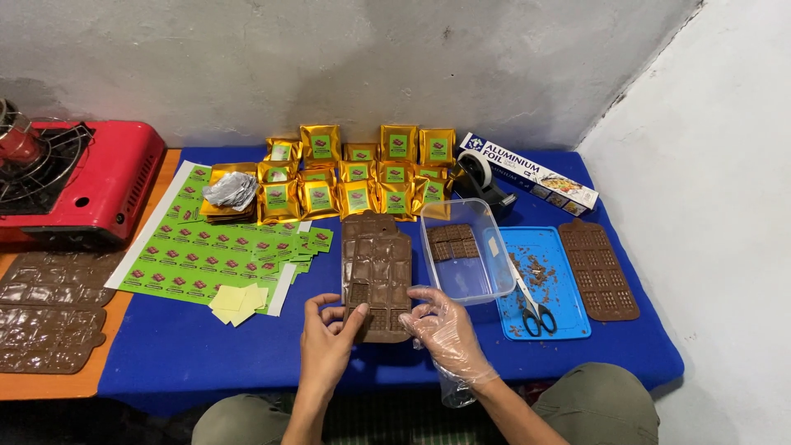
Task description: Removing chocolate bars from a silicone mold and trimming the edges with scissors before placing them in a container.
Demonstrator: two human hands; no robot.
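Right at the near edge of the blue-covered desk [206,346], both hands grip a brown silicone chocolate mould [377,276] by its bottom end. The mould is a long rectangle with rounded corners, divided into small bar-shaped cells; most cells look glossy and filled, and it lies lengthwise away from the person, flat or nearly flat on the cloth. The bare left hand [325,338] pinches the lower left corner, thumb on top. The right hand [445,330], in a clear plastic glove, holds the lower right corner with curled fingers.

Just right of the mould stands a clear plastic box [465,284] with chocolate pieces [453,241] in it. Beyond that lies a blue tray [568,317] strewn with crumbs, with scissors [531,305] on it, and another brown mould [599,269]. Behind are rows of gold pouches [354,177] with green labels, a foil box [527,171] and a tape dispenser [482,183]. Sheets of green stickers [206,247] lie to the left, near a red stove [91,181].
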